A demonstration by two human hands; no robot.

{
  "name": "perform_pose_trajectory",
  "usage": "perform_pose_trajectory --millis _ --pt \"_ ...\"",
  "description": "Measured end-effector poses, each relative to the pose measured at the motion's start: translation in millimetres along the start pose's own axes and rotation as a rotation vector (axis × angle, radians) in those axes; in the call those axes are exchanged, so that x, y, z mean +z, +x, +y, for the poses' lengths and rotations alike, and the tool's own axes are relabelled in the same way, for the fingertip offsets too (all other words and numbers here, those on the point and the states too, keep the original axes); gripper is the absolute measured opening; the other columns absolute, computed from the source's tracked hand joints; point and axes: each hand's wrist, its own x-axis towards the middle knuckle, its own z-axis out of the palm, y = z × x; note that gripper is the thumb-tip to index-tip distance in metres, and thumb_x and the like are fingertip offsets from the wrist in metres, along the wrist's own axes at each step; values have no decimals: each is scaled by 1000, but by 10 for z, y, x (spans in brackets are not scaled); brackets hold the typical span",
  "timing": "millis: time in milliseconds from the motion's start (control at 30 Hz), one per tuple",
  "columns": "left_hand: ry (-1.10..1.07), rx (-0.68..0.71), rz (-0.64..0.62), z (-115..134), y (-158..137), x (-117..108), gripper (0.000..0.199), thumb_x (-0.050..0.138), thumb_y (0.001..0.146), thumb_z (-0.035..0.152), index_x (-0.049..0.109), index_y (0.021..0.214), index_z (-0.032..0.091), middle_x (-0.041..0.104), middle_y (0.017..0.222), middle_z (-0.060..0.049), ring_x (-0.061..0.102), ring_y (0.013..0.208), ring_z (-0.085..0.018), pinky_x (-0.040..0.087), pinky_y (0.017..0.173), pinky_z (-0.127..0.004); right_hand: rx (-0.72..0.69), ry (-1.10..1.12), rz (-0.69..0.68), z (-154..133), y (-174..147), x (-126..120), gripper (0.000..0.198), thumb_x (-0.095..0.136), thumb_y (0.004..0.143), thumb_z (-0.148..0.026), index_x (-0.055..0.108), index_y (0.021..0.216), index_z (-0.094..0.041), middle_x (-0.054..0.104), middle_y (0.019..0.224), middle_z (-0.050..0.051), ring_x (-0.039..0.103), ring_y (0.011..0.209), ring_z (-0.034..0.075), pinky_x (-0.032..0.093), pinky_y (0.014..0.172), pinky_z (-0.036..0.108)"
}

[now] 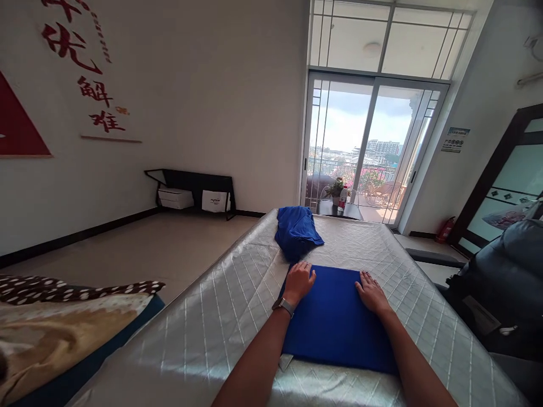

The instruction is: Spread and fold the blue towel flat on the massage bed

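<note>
A flat, straight-edged blue rectangle [337, 325] lies on the silvery quilted table cover [220, 316]; I cannot tell whether it is a board or neatly folded cloth. My left hand [299, 282], with a watch on the wrist, rests on its far left corner, fingers stretched forward. On its far right corner lies my right hand [372, 291], palm down with fingers out flat. Neither hand grips anything. Just beyond the rectangle sits a crumpled blue cloth [297, 232]. A small pale tab [285, 362] shows at the near left corner.
Brown dotted and tan fabric [63, 333] lies at the lower left. A black bag [504, 277] stands on the right. Past the far edge, a small table [345, 211] holds a bottle [341, 200] and a plant. A low black rack [197, 183] is by the wall.
</note>
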Motion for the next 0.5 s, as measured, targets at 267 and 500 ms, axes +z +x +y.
perform_pose_trajectory --millis 267,500 --pt "40 -2 -130 9 -36 114 56 31 102 45 49 148 18 45 157 -11 36 148 -26 26 122 -43 6 34 23 10 -32 -22 69 19 103 -49 24 161 -12 22 167 7 14 155 18 9 125 36" --pt "61 -15 -263 35 52 55 63 33 100 51 44 152 18 40 159 -14 33 150 -31 26 121 -51 14 29 36 20 -50 -11 73 22 101 -54 25 160 -11 20 167 9 16 155 20 8 125 35"
